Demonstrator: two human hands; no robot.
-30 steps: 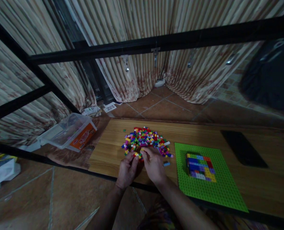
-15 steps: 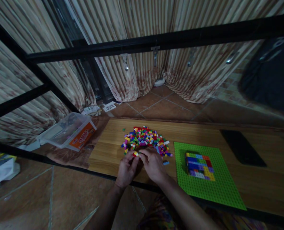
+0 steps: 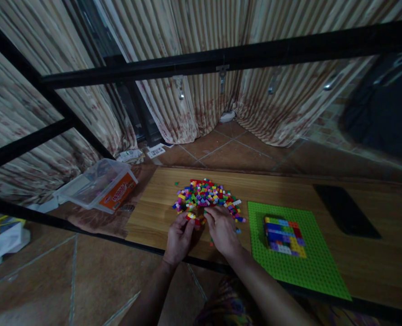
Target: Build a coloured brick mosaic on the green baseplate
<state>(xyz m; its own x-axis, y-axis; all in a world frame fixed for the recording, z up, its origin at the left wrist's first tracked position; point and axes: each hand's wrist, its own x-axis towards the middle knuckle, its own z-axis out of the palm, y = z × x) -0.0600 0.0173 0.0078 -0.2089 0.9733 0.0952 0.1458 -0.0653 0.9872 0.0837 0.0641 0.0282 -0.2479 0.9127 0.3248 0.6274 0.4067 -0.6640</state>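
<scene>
My left hand [image 3: 179, 237] pinches a small group of toy bricks [image 3: 191, 217], red, yellow and white, between thumb and fingertips. Close to its right, my right hand [image 3: 222, 229] has its thumb and index finger closed over the front of the brick pile; a small green brick [image 3: 205, 211] shows at the fingertips. A heap of loose, many-coloured toy bricks [image 3: 204, 194] spreads just beyond both hands. To the right, a green baseplate [image 3: 309, 276] carries a roughly square, multicoloured brick build [image 3: 284, 235].
On the wooden table [image 3: 146, 215], a black flat panel [image 3: 345, 210] lies beyond the baseplate. A clear plastic box [image 3: 99, 185] with an orange label stands left of the table. A black metal bar [image 3: 201, 63] crosses in front of the curtains [image 3: 174, 31].
My right hand has moved slightly right, away from the left hand, opening a gap between them. The left hand still holds its bricks, with more red showing.
</scene>
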